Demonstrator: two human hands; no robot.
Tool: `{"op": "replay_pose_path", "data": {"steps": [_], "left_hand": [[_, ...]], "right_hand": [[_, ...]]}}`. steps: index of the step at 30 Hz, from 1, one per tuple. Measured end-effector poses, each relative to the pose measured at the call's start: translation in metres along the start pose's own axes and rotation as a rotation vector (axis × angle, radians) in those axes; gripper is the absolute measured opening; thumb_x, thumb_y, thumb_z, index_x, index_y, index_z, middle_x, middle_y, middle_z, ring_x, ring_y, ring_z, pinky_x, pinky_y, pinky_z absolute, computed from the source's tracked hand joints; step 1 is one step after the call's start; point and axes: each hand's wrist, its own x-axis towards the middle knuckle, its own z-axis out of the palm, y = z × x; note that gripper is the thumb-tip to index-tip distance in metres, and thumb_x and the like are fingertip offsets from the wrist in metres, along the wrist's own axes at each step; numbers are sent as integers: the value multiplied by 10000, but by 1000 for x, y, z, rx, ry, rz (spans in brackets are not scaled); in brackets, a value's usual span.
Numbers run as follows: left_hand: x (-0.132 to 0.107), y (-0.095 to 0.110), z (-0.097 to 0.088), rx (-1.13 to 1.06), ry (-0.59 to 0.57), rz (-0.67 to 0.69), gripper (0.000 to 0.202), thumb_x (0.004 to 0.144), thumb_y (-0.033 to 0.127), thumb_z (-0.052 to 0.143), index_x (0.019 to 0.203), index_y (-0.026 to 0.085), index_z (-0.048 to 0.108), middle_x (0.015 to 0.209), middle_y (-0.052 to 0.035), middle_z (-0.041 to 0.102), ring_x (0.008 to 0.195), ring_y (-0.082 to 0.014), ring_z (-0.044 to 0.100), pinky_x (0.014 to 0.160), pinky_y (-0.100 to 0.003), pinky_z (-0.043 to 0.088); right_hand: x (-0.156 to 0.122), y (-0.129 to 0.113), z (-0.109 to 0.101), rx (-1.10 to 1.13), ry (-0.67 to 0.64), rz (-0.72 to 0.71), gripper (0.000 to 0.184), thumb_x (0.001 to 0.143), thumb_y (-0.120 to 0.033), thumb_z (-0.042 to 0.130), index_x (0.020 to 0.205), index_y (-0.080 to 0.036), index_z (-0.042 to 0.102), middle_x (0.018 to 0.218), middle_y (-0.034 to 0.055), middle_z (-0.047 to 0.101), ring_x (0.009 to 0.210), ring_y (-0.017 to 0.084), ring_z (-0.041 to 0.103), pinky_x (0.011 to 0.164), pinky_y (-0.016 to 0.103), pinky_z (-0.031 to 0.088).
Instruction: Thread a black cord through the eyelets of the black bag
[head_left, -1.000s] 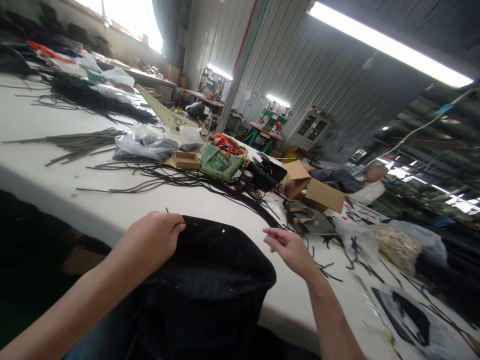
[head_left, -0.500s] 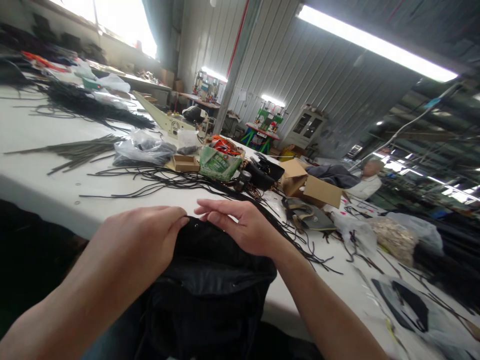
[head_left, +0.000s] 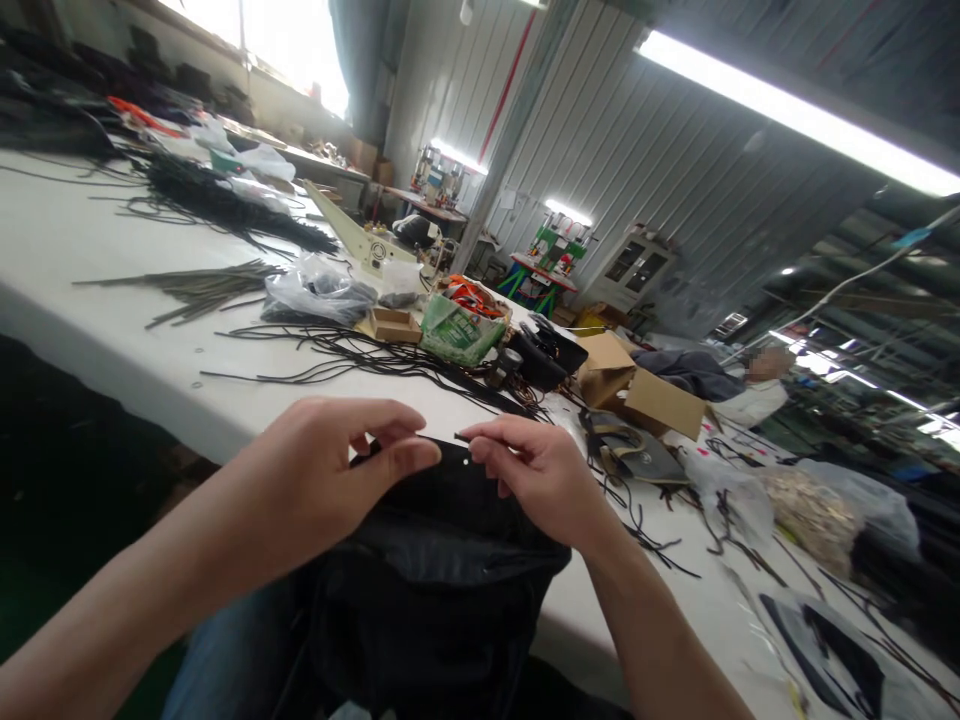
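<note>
A black bag [head_left: 435, 600] with an open top stands upright at the table's edge, against my lap. My left hand [head_left: 337, 465] is closed on the far rim, its thumb on the inner side and its fingers mostly behind. On the rim between my hands shows a small bright eyelet hole [head_left: 466, 461]. My right hand [head_left: 525, 465] pinches a thin dark cord [head_left: 459, 437], whose short tip sticks out to the left of the fingertips, just above the rim. The rest of that cord is hidden.
Black cords [head_left: 330, 358] lie loose across the white table [head_left: 247, 410]. Beyond them are a plastic bag [head_left: 319, 290], a green bag [head_left: 461, 330] with orange pieces and an open cardboard box [head_left: 664, 402]. A person [head_left: 757, 390] is at the far right.
My right hand has gone from stretched fingers over the rim to a pinch on a thin cord. My left hand has shifted right along the rim, and the eyelet now shows between the hands.
</note>
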Motion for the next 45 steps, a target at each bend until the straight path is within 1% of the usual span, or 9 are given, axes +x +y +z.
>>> {"op": "replay_pose_path", "data": {"steps": [4,7,10,12,19,28,36,41,45], "left_hand": [[34,-26,26,37,-93,92,294,1000,420,667,1145,215,818,1196,-79,829,1110,-289,756,992,-377,569],[53,-43,60,195,-297,197,291,1007,288,679,1269,184,755,1386,-134,742,1299,-316,689,1140,-418,517],[67,-50,92,366,-547,275,303,999,282,726,1282,174,712,1445,-162,694,1338,-342,670,1136,-458,525],[75,-51,111,400,-631,302,277,980,270,754,1237,174,714,1423,-162,708,1325,-349,682,1115,-467,537],[99,-56,153,405,-657,251,275,1014,211,662,1271,132,718,1286,-210,776,1209,-384,752,979,-473,601],[97,-61,155,337,-604,149,221,925,139,701,1115,180,806,1129,-175,810,1086,-365,794,862,-411,633],[97,-58,147,230,-568,113,184,858,97,723,1002,152,821,1005,-164,808,948,-318,788,744,-346,603],[103,-57,140,189,-610,43,148,1016,203,697,1112,134,786,1050,-101,802,968,-235,768,856,-374,640],[115,-54,128,219,-742,-25,193,1020,265,770,1174,148,769,1087,-72,786,1012,-237,763,937,-431,651]], "right_hand": [[3,44,14,-473,72,236,202,1053,-287,691,1000,-227,876,924,48,837,834,212,754,763,294,541],[6,65,21,-708,31,347,196,1026,-231,704,955,-221,886,968,91,858,909,257,779,814,328,520],[8,71,23,-762,0,373,182,1007,-224,719,955,-213,892,964,112,860,925,277,786,810,336,507],[11,71,21,-778,-44,363,169,1001,-235,730,956,-232,893,955,88,862,922,254,787,808,311,503],[28,70,23,-880,-121,354,189,967,-234,709,915,-256,889,914,76,850,880,246,774,694,306,435],[35,72,30,-908,-143,388,196,950,-217,694,906,-227,885,900,100,845,877,240,778,683,290,428],[39,67,36,-786,-123,390,188,893,-151,691,739,-194,789,665,63,742,678,208,717,604,283,384],[39,73,39,-614,-107,404,90,904,-97,713,932,-176,743,750,29,780,658,174,737,614,245,448],[39,76,42,-504,-102,428,150,906,-90,757,991,-190,684,734,-16,768,617,155,730,586,228,461]]}}
